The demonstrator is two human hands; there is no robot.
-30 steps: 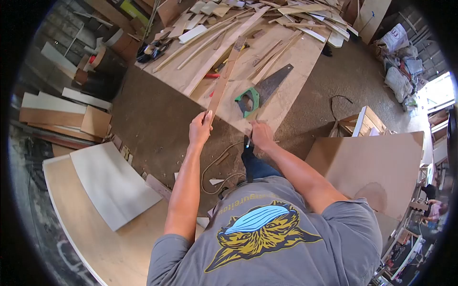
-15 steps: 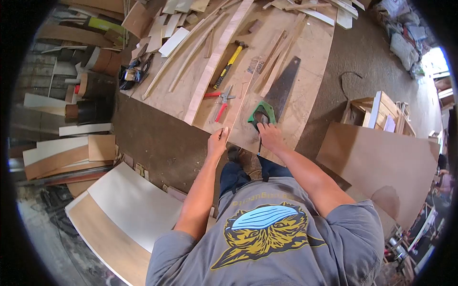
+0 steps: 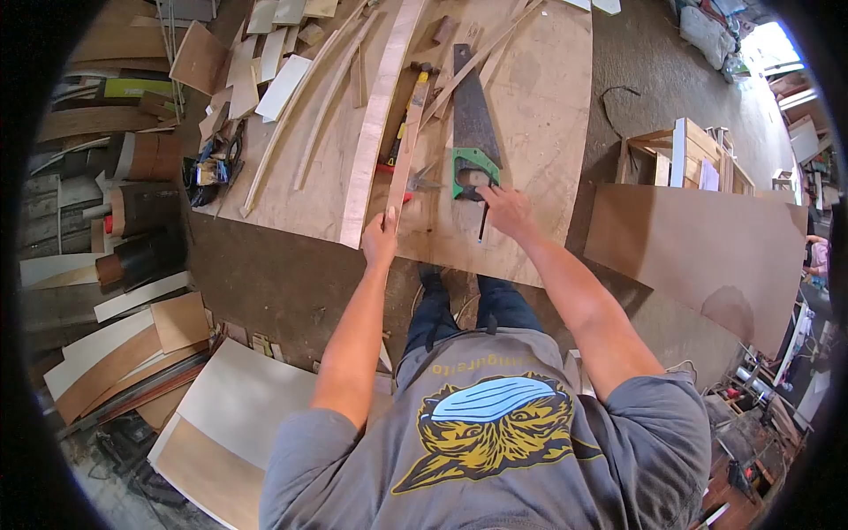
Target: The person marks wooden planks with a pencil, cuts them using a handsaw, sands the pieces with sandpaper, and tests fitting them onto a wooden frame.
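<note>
A narrow wooden strip (image 3: 408,141) stands out forward from my left hand (image 3: 380,238), whose fingers are closed on its near end. Over the table's front part, my right hand (image 3: 508,210) pinches a thin dark pencil-like tool (image 3: 483,223), its fingers touching the lower corner of the saw's green handle (image 3: 478,159). The saw blade (image 3: 473,102) points away from me across thin wood strips. Partly under the held strip are a yellow and black hammer (image 3: 423,78) and red-handled pliers (image 3: 424,179).
Long strips and offcuts (image 3: 283,88) cover the left of the wooden table (image 3: 309,216). Boards (image 3: 247,397) lean at the lower left. On the right are a large brown panel (image 3: 698,247) and a wooden frame (image 3: 698,155). A person (image 3: 818,254) is at the far right.
The view has shifted over the table. My right hand has come to the saw handle, and the saw has turned, its tip now further left. The strip in my left hand now crosses above the hammer.
</note>
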